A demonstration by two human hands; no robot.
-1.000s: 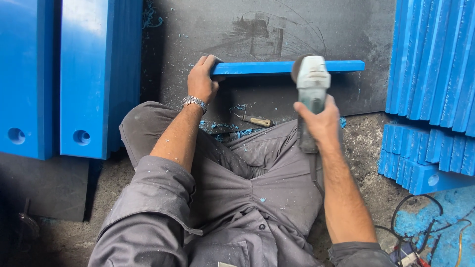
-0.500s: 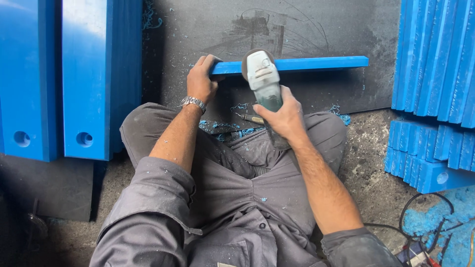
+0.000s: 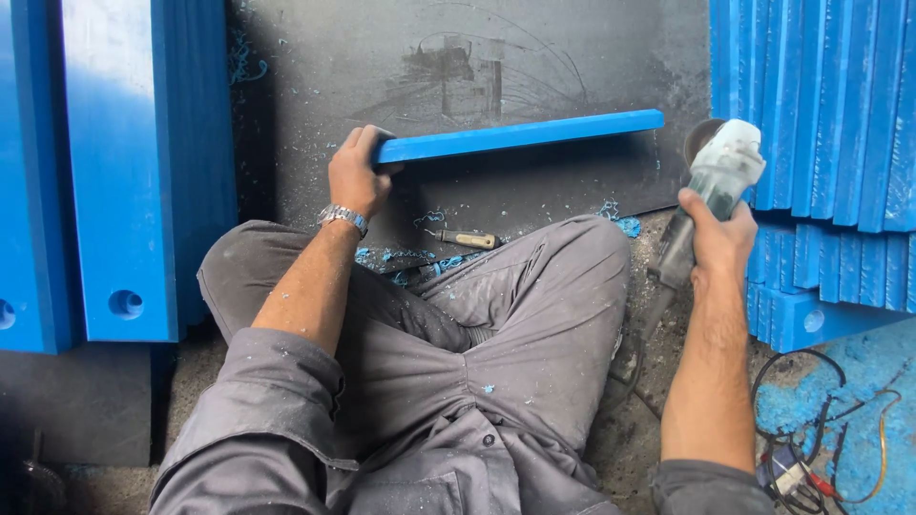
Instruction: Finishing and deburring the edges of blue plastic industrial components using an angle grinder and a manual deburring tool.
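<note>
Plank (image 3: 520, 135), blue, stands on edge on the dark board (image 3: 534, 57); my left hand (image 3: 355, 176) grips its end to steady it, my right hand (image 3: 718, 238) clasps the grinder (image 3: 711, 186) clear beside it.

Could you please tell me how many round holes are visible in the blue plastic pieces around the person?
3: one low in the upright blue slab at left, one at the far-left edge, one in the stacked piece at right. Others may be hidden.
</note>
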